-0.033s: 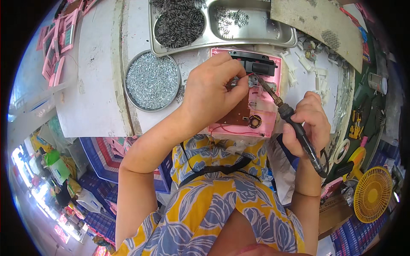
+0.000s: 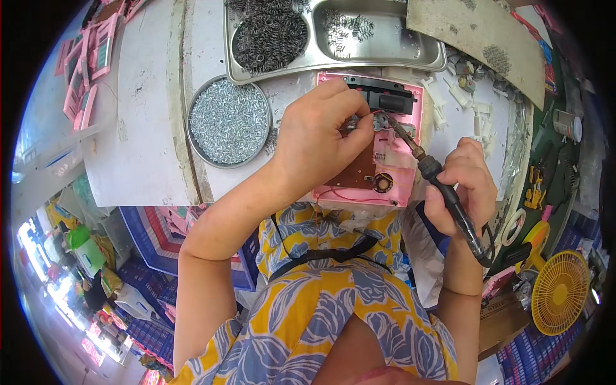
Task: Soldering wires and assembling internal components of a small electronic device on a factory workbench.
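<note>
My right hand [image 2: 467, 186] grips the dark handle of a soldering iron [image 2: 452, 199]. The iron's metal tip slants up and left, reaching small metal parts inside an open pink plastic housing [image 2: 404, 183]. Over the housing's left side, my left hand [image 2: 327, 131] is closed in a pinch on a thin red wire [image 2: 377, 112] close to the iron's tip. A black plastic mechanism [image 2: 391, 101] sits along the far end of the housing. Nearer to me in it are a brown board [image 2: 353, 176] and a round part with a dark ring [image 2: 383, 183]. My left fingers hide part of the inside.
Left of the housing stands a round dish of small silvery screws [image 2: 229, 122]. Behind it lies a metal tray [image 2: 378, 61] with dark springs. White plastic pieces [image 2: 481, 122] are scattered to the right. A blue basket [image 2: 144, 240] is below the table edge; a yellow fan [image 2: 560, 292] stands lower right.
</note>
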`<state>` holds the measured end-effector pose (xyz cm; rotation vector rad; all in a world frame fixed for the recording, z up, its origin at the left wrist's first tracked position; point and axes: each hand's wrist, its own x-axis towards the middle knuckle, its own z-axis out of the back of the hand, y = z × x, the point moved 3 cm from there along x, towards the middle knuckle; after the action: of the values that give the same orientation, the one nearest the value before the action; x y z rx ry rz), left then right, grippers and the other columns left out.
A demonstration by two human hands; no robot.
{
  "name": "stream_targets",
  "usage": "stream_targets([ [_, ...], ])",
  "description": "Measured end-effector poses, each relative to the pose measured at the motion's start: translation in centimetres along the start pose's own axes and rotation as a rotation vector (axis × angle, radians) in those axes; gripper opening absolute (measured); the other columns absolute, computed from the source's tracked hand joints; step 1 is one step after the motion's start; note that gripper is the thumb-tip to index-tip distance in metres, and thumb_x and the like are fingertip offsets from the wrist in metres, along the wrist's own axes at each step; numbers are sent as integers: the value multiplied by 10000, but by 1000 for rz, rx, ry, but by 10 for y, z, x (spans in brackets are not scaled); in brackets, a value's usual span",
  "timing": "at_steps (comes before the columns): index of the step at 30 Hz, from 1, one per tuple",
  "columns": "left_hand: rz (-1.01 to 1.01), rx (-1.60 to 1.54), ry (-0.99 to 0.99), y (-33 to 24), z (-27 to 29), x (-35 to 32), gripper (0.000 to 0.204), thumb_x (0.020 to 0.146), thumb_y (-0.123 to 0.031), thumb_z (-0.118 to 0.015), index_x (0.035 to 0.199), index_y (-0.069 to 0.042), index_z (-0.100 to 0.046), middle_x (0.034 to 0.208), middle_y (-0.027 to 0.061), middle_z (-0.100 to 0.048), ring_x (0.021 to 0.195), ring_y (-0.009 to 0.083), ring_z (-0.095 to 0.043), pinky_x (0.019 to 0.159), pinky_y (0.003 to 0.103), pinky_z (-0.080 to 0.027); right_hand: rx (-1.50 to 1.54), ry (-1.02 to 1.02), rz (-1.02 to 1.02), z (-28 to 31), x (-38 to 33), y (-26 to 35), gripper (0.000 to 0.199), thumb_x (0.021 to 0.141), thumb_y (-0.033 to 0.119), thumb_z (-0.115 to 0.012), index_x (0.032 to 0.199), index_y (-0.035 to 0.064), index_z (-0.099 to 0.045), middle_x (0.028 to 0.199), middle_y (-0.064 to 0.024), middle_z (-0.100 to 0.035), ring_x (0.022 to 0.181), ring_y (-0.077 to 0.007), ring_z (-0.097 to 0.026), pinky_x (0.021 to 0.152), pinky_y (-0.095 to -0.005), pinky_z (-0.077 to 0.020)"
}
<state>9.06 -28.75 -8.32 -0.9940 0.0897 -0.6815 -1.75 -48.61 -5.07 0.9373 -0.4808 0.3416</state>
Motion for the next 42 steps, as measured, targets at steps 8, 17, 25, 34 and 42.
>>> stream_targets([
  [8, 11, -5, -33, 0, -2, -1, 107, 777, -74, -744, 792, -54, -640, 751, 93, -588, 672, 300, -615, 582, 403, -497, 49, 57, -6, 8, 1, -5, 270, 669, 16, -739, 901, 61, -608, 706, -47, -576, 638, -233, -505, 637, -349, -390],
  [17, -20, 28, -35, -2, -2, 0, 83, 799, 0, -740, 809, -11, -658, 741, 80, -576, 606, 196, -587, 545, 309, -475, 149, 59, -151, 18, -1, -17, 242, 669, 64, -730, 870, 51, -596, 686, -34, -516, 624, -186, -462, 635, -320, -371],
  [25, -24, 47, -50, -3, -3, 0, 87, 801, -14, -741, 803, -16, -654, 723, 73, -572, 591, 192, -570, 531, 310, -456, 121, 81, -133, 16, 6, -21, 251, 625, 57, -717, 845, 56, -597, 679, -38, -514, 612, -192, -477, 626, -315, -380],
  [34, -24, 52, -60, -3, -2, -1, 97, 788, -20, -763, 812, -24, -669, 725, 63, -580, 587, 171, -550, 530, 301, -443, 114, 110, -162, 13, 10, -20, 258, 613, 50, -717, 845, 65, -605, 686, -41, -522, 618, -196, -487, 602, -316, -385],
  [42, -32, 44, -54, -2, -2, -3, 113, 797, -57, -778, 833, -46, -671, 756, 74, -617, 592, 219, -624, 527, 333, -506, 109, 115, -148, 9, 10, -21, 261, 616, 32, -719, 850, 66, -609, 694, -43, -519, 618, -195, -479, 573, -311, -377],
])
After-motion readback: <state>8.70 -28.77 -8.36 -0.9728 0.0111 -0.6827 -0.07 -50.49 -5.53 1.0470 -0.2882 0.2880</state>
